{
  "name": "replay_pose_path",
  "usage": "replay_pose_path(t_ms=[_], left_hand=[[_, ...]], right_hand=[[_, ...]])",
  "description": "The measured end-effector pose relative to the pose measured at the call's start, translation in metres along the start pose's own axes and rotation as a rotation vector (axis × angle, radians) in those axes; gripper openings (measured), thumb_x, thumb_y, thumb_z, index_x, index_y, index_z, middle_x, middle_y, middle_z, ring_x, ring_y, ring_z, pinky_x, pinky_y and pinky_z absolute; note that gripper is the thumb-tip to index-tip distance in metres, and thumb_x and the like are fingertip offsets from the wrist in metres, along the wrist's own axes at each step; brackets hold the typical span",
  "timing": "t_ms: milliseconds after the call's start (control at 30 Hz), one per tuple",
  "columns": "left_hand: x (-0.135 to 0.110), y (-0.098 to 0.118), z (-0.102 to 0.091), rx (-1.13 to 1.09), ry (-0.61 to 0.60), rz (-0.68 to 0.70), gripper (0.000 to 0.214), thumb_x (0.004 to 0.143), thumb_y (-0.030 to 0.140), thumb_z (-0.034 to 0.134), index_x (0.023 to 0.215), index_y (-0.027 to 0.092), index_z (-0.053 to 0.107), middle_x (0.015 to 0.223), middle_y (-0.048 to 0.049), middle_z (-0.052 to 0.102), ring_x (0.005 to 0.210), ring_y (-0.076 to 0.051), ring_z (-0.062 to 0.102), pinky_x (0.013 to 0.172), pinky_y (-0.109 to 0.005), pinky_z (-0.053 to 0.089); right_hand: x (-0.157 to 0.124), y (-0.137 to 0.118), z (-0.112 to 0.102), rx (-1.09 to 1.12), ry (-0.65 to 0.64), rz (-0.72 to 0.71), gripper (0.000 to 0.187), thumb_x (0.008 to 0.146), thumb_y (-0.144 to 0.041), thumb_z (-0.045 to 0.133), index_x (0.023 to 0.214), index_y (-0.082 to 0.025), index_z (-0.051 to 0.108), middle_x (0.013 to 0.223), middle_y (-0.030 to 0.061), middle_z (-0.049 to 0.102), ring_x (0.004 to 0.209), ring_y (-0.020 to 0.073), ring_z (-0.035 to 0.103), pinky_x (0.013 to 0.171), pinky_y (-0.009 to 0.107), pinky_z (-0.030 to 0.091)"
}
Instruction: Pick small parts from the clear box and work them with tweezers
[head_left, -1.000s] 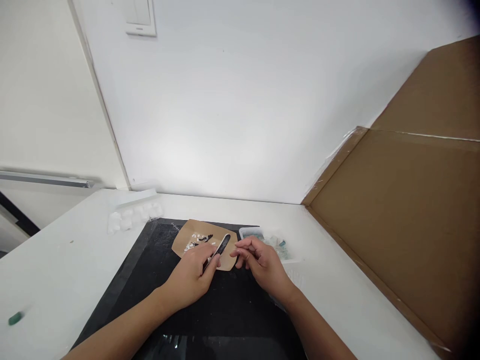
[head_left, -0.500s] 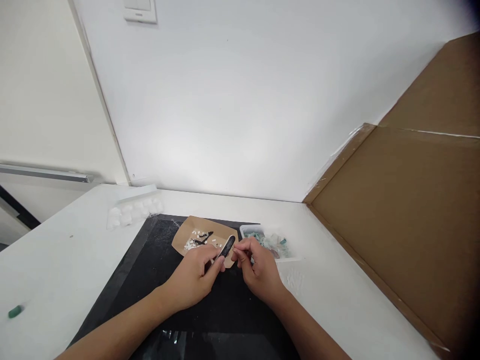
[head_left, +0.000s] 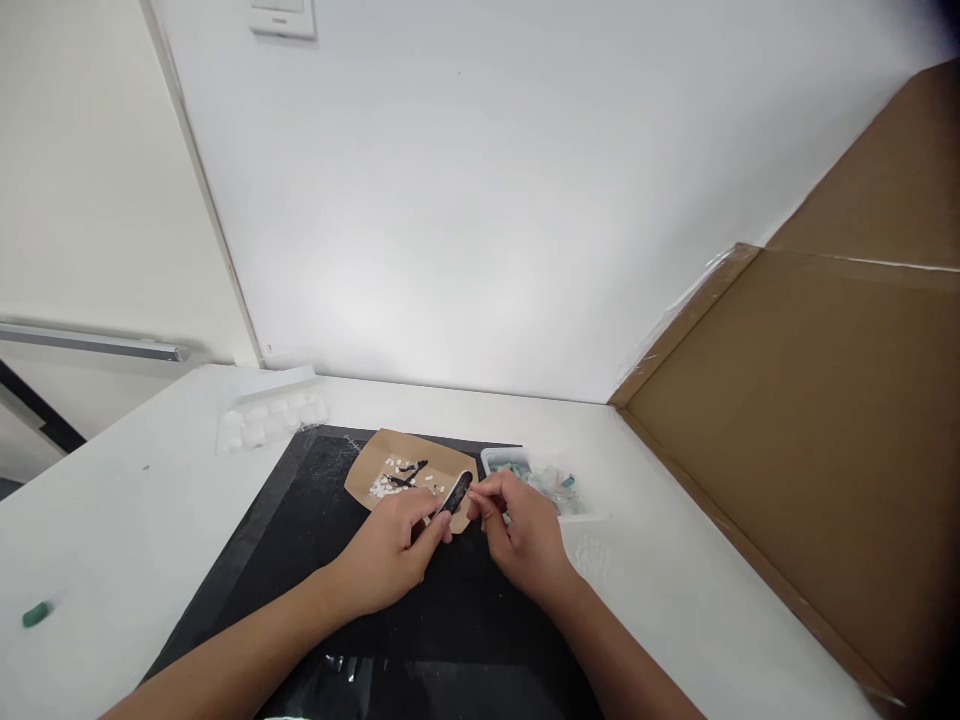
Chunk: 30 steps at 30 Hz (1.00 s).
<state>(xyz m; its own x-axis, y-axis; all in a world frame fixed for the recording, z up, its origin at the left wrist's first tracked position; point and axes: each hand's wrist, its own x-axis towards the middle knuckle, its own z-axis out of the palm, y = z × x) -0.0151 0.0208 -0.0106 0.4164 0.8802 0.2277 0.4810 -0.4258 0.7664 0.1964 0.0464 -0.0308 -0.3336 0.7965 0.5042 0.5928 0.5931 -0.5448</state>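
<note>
My left hand (head_left: 397,545) is closed around a narrow black piece with a pale rim and rounded end (head_left: 459,491), gripped between thumb and fingers and tilted up to the right. At its upper end is my right hand (head_left: 517,525), thumb and forefinger pinched together. Whatever lies in that pinch is too small to make out. Just behind my left hand is a brown paper tray (head_left: 367,466), holding small white bits (head_left: 385,487) and thin black scraps (head_left: 403,481). All this is over a black mat (head_left: 300,560).
Behind my right hand stands a white tray (head_left: 504,456) of greenish and clear pieces. Thin clear sticks (head_left: 592,557) lie beside it. A clear plastic blister tray (head_left: 274,415) is at the back left, a green piece (head_left: 36,613) at the far left. A cardboard panel (head_left: 795,430) borders the right.
My right fingertips have come slightly closer to the black piece's end. My left hand keeps the same grip. The whole view has shifted a little.
</note>
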Motion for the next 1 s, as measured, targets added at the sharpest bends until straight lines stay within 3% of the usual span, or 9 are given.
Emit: replay_pose_path(t_ms=[167,400,533,700,833,1000], left_hand=[[-0.0004,-0.0023,0.0017,-0.021,-0.018,-0.030,0.033,0.106,0.033,0.044,0.081,0.020,0.062,0.053,0.0063,0.053,0.049,-0.013,0.055,0.073,-0.030,0.048],[-0.0019,-0.0045,0.0034,-0.177,-0.033,-0.095,0.038,0.107,0.040,0.042,0.082,0.019,0.061,0.072,0.0039,0.057,0.042,-0.008,0.053,0.055,-0.024,0.045],[-0.0021,-0.0061,0.0055,-0.215,-0.041,-0.121,0.037,0.106,0.040,0.044,0.081,0.018,0.060,0.064,0.0059,0.054,0.040,-0.007,0.053,0.053,-0.023,0.044],[-0.0021,-0.0048,0.0063,-0.288,-0.055,-0.164,0.039,0.106,0.043,0.044,0.080,0.019,0.060,0.056,0.0081,0.047,0.038,-0.008,0.051,0.047,-0.021,0.039],[-0.0013,-0.0044,0.0036,-0.238,-0.052,-0.127,0.039,0.106,0.042,0.044,0.080,0.018,0.061,0.053,0.0084,0.049,0.039,-0.008,0.051,0.056,-0.022,0.044],[0.0003,-0.0022,0.0006,-0.265,-0.070,-0.140,0.040,0.106,0.044,0.043,0.081,0.019,0.060,0.053,0.0084,0.047,0.038,-0.008,0.051,0.053,-0.022,0.043]], right_hand=[[-0.0012,0.0000,0.0023,0.008,-0.085,-0.069,0.014,0.105,-0.027,0.048,0.095,-0.025,0.058,0.083,0.0016,0.074,0.073,0.0197,0.067,0.070,0.033,0.045],[-0.0017,-0.0032,0.0047,-0.043,0.015,-0.041,0.015,0.105,-0.024,0.049,0.093,-0.025,0.058,0.083,0.0020,0.074,0.077,0.0210,0.068,0.073,0.033,0.044],[-0.0014,-0.0043,0.0063,-0.076,-0.049,-0.128,0.018,0.105,-0.024,0.049,0.089,-0.024,0.057,0.079,0.0013,0.073,0.071,0.0197,0.066,0.075,0.033,0.042],[0.0011,-0.0051,0.0030,-0.123,0.063,-0.089,0.016,0.104,-0.021,0.048,0.092,-0.024,0.058,0.077,0.0013,0.074,0.070,0.0193,0.067,0.079,0.035,0.041],[-0.0007,-0.0064,0.0041,-0.067,-0.018,-0.196,0.019,0.105,-0.022,0.048,0.087,-0.023,0.056,0.073,0.0003,0.072,0.065,0.0172,0.064,0.075,0.033,0.041],[0.0018,-0.0003,0.0053,-0.132,0.153,-0.117,0.015,0.105,-0.020,0.050,0.093,-0.022,0.059,0.076,-0.0012,0.072,0.068,0.0164,0.065,0.079,0.034,0.040]])
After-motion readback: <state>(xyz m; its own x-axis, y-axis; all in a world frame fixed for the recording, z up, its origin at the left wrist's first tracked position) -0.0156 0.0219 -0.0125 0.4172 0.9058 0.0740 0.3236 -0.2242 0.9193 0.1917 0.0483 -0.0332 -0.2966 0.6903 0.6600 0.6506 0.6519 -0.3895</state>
